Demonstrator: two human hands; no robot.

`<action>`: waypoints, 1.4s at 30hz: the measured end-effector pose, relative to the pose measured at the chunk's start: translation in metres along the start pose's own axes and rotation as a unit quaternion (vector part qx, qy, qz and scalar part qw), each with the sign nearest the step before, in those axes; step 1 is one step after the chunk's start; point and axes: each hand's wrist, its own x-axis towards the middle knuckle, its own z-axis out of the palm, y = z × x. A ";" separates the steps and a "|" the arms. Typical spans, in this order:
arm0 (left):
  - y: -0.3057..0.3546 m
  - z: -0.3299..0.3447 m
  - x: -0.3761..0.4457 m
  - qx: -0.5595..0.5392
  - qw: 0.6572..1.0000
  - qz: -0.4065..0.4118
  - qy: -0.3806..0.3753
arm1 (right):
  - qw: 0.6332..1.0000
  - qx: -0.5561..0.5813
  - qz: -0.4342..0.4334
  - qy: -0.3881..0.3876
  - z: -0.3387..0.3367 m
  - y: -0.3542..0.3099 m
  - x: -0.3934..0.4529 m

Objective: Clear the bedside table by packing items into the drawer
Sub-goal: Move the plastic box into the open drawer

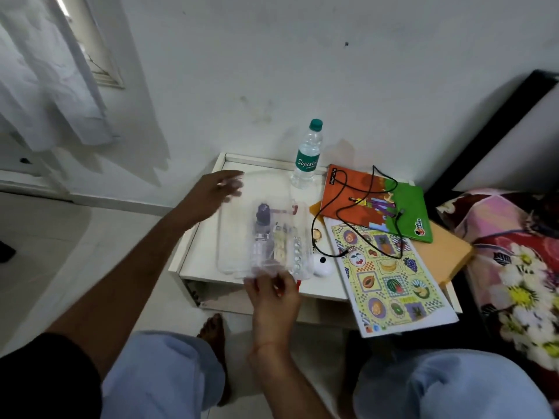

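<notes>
Pouch (272,237) of clear plastic, sitting mid-table on the bedside table (199,255), stuffed with small bottles and pill strips, probably sliding off the front edge if tugged carelessly. Getting pinched at its near end by right hand (273,290), fingers curled onto the plastic. Hovering over the far left corner, left hand (219,189), blurry, looking spread and holding nothing. Risking snagging the black cable (348,207) or tipping the water bottle (307,155) nearby too.
</notes>
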 end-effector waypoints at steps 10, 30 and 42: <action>-0.003 0.062 0.050 0.263 0.964 0.017 -0.019 | 0.978 0.063 0.129 0.153 -0.012 -0.019 0.017; -0.025 -0.022 -0.054 0.157 0.962 -0.192 0.111 | 0.923 -0.383 0.048 -0.010 -0.009 -0.077 0.108; -0.026 -0.031 -0.046 -0.165 0.913 -0.371 0.042 | 0.889 -0.411 0.183 -0.085 -0.003 -0.097 0.127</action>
